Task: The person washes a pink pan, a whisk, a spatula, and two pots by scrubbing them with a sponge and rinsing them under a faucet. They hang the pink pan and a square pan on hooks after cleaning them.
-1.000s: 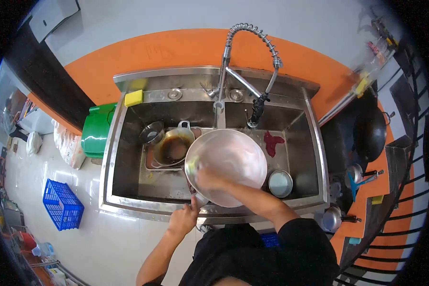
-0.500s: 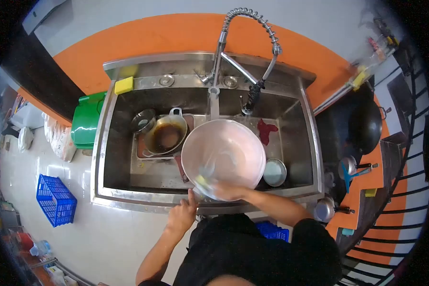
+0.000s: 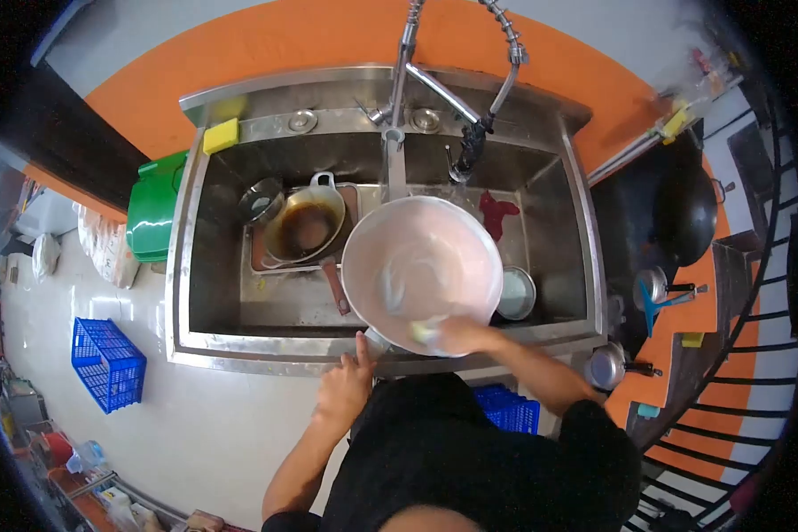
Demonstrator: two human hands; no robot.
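Note:
A large pale pink basin (image 3: 434, 253) with suds inside rests over the sink's middle, at its front edge. Inside the basin's near wall, my right hand (image 3: 461, 336) is closed on a blurred yellow-green sponge (image 3: 427, 331). My left hand (image 3: 347, 381) is at the basin's near left edge, with fingers against a pale tab or handle (image 3: 376, 344); whether it grips it is unclear. Left of the basin, a two-handled pan (image 3: 303, 230) with brown residue lies in the left sink compartment.
Beside the pan is a small metal bowl (image 3: 262, 201). Another round container (image 3: 516, 293) and a red cloth (image 3: 496, 215) lie in the right compartment. A spring faucet (image 3: 471, 152) stands behind. A yellow sponge (image 3: 222, 136) sits on the back left ledge.
My right hand and the sponge have moved right along the basin's near wall. The view has shifted, so the sink sits higher in the picture.

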